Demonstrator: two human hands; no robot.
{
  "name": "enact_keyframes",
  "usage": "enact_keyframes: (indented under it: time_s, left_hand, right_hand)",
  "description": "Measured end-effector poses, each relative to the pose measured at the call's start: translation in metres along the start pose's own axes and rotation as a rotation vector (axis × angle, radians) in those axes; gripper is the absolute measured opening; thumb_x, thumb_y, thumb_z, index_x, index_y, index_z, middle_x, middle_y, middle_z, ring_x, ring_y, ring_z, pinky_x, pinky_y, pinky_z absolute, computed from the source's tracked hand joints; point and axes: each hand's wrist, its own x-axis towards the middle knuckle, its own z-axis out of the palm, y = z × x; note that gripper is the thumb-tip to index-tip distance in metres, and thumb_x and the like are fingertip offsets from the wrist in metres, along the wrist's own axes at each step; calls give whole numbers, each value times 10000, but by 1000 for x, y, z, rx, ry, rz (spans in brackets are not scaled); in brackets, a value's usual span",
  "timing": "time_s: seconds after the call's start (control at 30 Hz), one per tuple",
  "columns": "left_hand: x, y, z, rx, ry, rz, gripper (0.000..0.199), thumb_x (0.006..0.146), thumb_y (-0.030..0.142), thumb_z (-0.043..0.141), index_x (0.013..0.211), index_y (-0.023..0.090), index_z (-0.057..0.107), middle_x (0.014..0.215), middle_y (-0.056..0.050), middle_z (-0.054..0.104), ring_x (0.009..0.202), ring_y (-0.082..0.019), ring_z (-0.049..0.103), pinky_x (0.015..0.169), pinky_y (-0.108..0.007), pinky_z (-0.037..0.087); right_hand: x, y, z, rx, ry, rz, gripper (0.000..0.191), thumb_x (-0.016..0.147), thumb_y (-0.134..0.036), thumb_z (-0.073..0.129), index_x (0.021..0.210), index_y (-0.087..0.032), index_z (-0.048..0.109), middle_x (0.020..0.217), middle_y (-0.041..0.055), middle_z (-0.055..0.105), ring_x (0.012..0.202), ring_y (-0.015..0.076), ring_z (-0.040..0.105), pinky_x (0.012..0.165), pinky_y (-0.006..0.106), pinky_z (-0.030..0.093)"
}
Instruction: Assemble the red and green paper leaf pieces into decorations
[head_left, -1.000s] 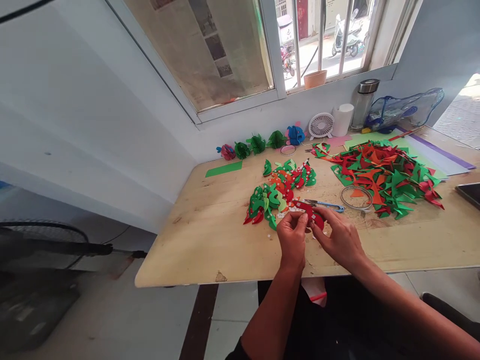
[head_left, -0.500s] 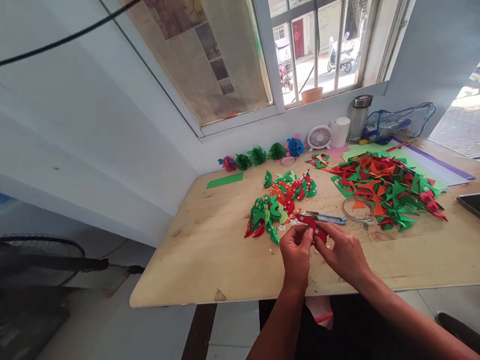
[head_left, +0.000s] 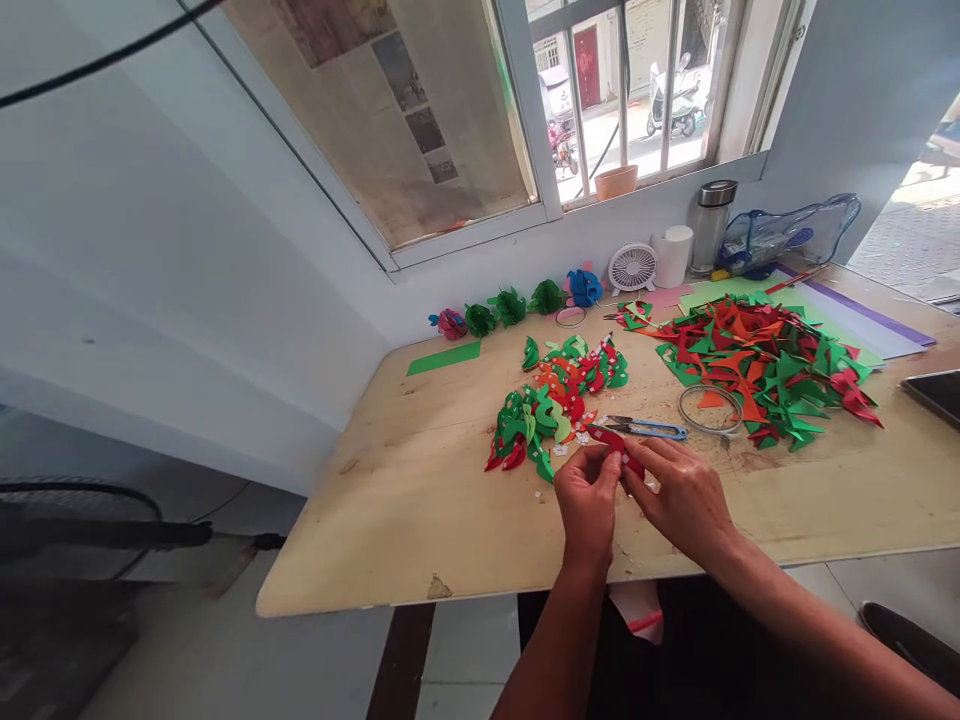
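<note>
Between my two hands, above the front part of the wooden table [head_left: 375, 520], is a red paper cutout [head_left: 606, 437] with small white squares on it. My left hand [head_left: 589, 495] pinches it from the left, thumb on top. From the right, my right hand [head_left: 679, 490] has its fingers closed on the same cutout, its fingertips partly hiding it. Just beyond lie blue-handled thread snips [head_left: 649, 428]. Left of them spreads a heap of green, red and orange paper cutouts [head_left: 536, 420], many with white squares. Small white paper bits [head_left: 560, 450] lie near my left hand.
A large pile of paper scraps [head_left: 780, 370] covers the right side, with a roll of tape [head_left: 711, 410] before it. Paper ornaments [head_left: 511, 306], a small fan [head_left: 632, 268] and a glass bottle [head_left: 712, 228] line the wall. A phone [head_left: 934, 393] lies far right.
My fingers have shifted slightly on the red cutout, so less of its right part shows. The whole view has moved a little; the things on the table stay put.
</note>
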Motion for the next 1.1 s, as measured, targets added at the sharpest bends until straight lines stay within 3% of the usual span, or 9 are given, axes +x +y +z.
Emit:
enact_keyframes:
  time_s: [0.17, 0.33, 0.6, 1.1]
  left_hand:
    - [1, 1, -1, -64, 57, -19, 181, 637, 276, 712, 733, 134, 653, 713, -24, 652, 647, -114, 590, 626, -226, 487]
    - [-1, 2, 1, -169, 108, -46, 237, 616, 303, 744, 756, 136, 652, 742, -28, 659, 667, -115, 606, 660, -239, 493]
    - [-5, 2, 0, -222, 103, -22, 223, 622, 305, 751, 744, 148, 651, 732, -12, 658, 666, -105, 601, 669, -234, 487]
    - [-3, 0, 0, -208, 139, 1, 233, 630, 324, 741, 755, 150, 649, 734, -13, 650, 681, -108, 601, 698, -240, 479]
  right_hand:
    - [-1, 0, -4, 208, 45, 64, 297, 836, -302, 526, 1112, -214, 589, 985, 81, 661, 879, 212, 617, 738, 327, 489]
    - [-3, -3, -10, 306, 114, 95, 110, 843, -291, 514, 858, -214, 590, 781, 46, 642, 706, 177, 588, 655, 301, 474]
    - [-4, -6, -7, 327, 117, 201, 91, 829, -294, 528, 818, -208, 556, 748, 30, 622, 650, 156, 560, 620, 284, 461]
    - [-1, -15, -8, 297, 100, 119, 97, 834, -270, 528, 763, -210, 556, 700, 21, 610, 667, 163, 563, 634, 283, 436]
